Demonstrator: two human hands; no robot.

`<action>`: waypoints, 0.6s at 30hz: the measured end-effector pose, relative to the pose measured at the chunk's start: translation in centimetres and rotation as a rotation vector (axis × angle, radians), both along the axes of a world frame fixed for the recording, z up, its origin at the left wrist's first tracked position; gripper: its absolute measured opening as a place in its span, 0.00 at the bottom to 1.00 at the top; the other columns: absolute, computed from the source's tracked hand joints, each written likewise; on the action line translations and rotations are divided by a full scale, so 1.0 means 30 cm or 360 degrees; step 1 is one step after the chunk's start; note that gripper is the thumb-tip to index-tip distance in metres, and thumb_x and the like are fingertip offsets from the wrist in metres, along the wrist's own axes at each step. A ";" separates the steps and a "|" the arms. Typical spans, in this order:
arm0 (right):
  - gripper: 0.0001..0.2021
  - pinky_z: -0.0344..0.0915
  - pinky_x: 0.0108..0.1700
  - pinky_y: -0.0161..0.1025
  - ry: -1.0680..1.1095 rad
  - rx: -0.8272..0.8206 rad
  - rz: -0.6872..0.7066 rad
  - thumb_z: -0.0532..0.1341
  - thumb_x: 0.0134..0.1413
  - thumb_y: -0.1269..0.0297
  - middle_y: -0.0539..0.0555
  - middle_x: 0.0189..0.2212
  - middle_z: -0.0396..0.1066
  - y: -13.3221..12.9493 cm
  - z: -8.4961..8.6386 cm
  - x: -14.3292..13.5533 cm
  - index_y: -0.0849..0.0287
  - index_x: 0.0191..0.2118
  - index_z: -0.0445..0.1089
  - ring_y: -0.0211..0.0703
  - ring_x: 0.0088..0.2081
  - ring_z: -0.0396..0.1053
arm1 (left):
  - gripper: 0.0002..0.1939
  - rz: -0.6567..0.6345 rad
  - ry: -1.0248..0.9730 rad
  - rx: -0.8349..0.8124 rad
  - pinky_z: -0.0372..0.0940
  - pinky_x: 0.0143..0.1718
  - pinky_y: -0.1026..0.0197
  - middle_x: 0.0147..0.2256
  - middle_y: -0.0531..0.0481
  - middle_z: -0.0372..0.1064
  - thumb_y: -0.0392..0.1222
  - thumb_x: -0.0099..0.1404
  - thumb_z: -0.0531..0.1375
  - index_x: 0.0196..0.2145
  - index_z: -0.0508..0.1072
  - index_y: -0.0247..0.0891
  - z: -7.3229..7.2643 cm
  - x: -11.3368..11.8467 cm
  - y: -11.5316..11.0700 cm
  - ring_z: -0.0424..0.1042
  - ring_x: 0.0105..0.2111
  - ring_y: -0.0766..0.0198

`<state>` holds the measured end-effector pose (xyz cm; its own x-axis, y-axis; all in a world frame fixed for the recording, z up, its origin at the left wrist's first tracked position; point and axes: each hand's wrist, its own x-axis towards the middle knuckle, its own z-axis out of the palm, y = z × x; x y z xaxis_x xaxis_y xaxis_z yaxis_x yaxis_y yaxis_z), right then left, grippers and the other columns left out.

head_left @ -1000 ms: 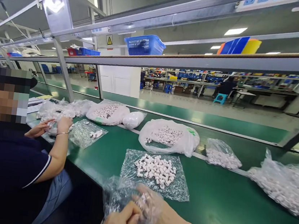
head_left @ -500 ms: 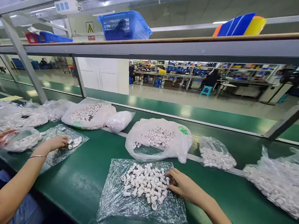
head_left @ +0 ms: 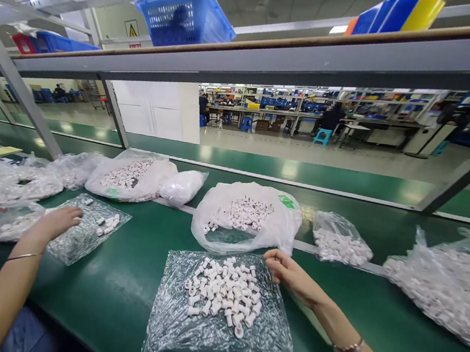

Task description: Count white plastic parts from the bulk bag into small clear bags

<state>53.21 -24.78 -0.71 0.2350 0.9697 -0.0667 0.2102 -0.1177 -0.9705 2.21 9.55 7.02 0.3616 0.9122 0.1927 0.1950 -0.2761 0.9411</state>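
My right hand (head_left: 291,274), with a bracelet on the wrist, is at the upper right corner of a clear plastic bag (head_left: 173,328) that lies flat on the green bench. Its fingers are bent and drawn together; whatever they hold, if anything, is hidden. On the bag lies a loose pile of small white flanged plastic tubes (head_left: 225,292), just left of the fingertips. Behind the hand sits a big open white bag (head_left: 211,196) full of similar small white parts. My left hand is out of view.
At left, a co-worker's two hands (head_left: 55,222) work over another clear bag (head_left: 76,242) with a few white parts. More filled bags (head_left: 445,282) line the bench, with a smaller bag (head_left: 341,240) between. Overhead runs a shelf (head_left: 275,61) carrying a blue basket (head_left: 186,18).
My right hand has moved from the right side of the pile up and back to the bag's far corner. The co-worker's right hand has drawn left, off the white parts. The view has shifted slightly.
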 end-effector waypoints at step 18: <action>0.12 0.55 0.21 0.30 0.0927 0.0122 0.0047 0.64 0.55 0.56 0.52 0.37 0.67 0.043 -0.021 0.008 0.57 0.35 0.62 0.33 0.25 0.59 | 0.16 -0.0315 0.0276 -0.0108 0.61 0.20 0.72 0.20 0.57 0.62 0.35 0.59 0.56 0.15 0.65 0.44 -0.089 0.117 0.046 0.69 0.24 0.69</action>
<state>53.45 -23.49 -1.35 0.1537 0.9824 -0.1061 -0.3580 -0.0447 -0.9326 5.72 10.94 4.35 0.5566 0.8290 0.0533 0.3034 -0.2626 0.9160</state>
